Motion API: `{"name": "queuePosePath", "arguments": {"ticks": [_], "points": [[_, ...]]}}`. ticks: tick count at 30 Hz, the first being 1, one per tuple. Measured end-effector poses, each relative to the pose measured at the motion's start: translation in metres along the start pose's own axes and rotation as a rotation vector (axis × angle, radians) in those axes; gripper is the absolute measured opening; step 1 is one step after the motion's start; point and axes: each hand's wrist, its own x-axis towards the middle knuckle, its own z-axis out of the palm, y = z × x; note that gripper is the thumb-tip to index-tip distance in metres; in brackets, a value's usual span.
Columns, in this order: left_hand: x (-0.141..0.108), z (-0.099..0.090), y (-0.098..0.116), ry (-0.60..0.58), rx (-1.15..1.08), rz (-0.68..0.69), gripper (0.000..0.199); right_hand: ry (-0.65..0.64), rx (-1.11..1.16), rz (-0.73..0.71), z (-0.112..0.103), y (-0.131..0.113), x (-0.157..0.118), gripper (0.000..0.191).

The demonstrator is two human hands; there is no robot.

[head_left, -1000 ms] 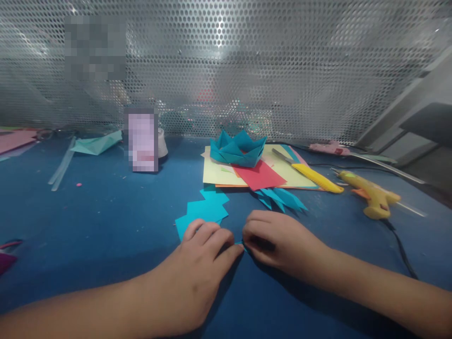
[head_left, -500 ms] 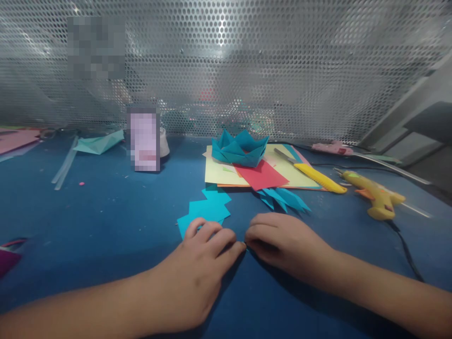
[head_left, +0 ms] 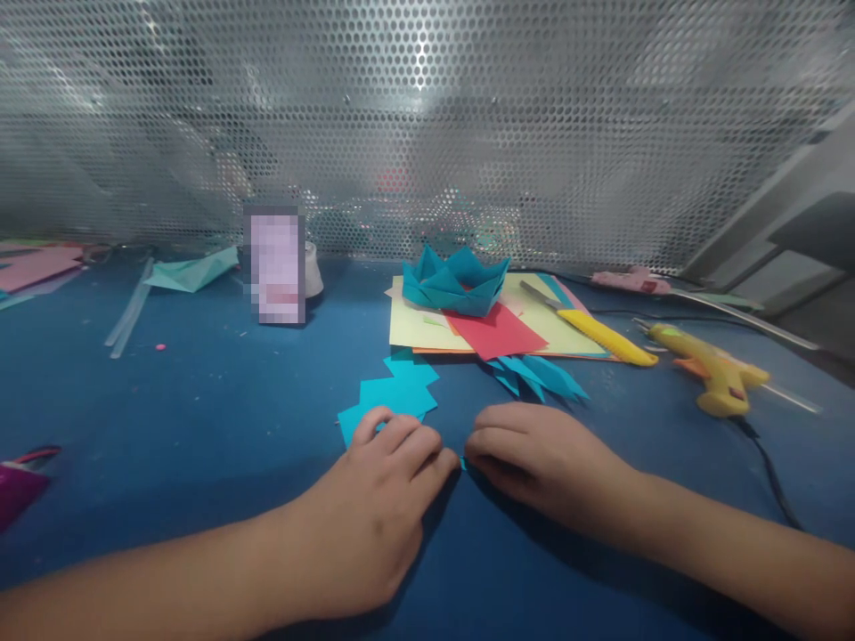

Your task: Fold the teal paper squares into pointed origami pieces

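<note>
My left hand point(head_left: 399, 490) and my right hand point(head_left: 534, 454) meet low over the blue table, fingers curled and fingertips almost touching. Pinched between them is a small piece of blue paper point(head_left: 463, 463), of which only a sliver shows. Just beyond my left fingers lie several flat blue paper squares point(head_left: 397, 394), partly covered by that hand. Folded blue paper pieces point(head_left: 540, 377) rest beyond my right hand. Farther back, a blue folded-paper ring with pointed tips point(head_left: 456, 280) sits on a stack of coloured sheets point(head_left: 420, 334), beside a red paper point(head_left: 500, 331).
A yellow utility knife point(head_left: 605, 336) with its blade out lies across the sheets. To the right are a yellow glue gun point(head_left: 718, 365) with a cord and a pink glue gun point(head_left: 631, 281). A blurred-out phone-like object point(head_left: 277, 267) stands back left, near clear glue sticks point(head_left: 130, 307).
My fingertips have shifted very slightly, and a bit more of the blue paper shows between them. The whole view has moved a little; the other things lie as before.
</note>
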Motion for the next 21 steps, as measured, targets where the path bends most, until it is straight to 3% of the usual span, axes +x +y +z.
{"name": "queuePosePath", "arguments": {"ticks": [7, 16, 21], "points": [[-0.004, 0.009, -0.004, 0.082, -0.025, 0.035, 0.046, -0.041, -0.097, -0.104, -0.006, 0.002, -0.002, 0.038], [-0.004, 0.013, -0.007, 0.166, 0.011, 0.075, 0.044, -0.083, -0.134, -0.240, -0.007, 0.010, -0.003, 0.037], [-0.004, 0.009, -0.005, 0.143, 0.010, 0.060, 0.043, -0.130, -0.139, -0.283, -0.012, 0.011, -0.002, 0.032]]}}
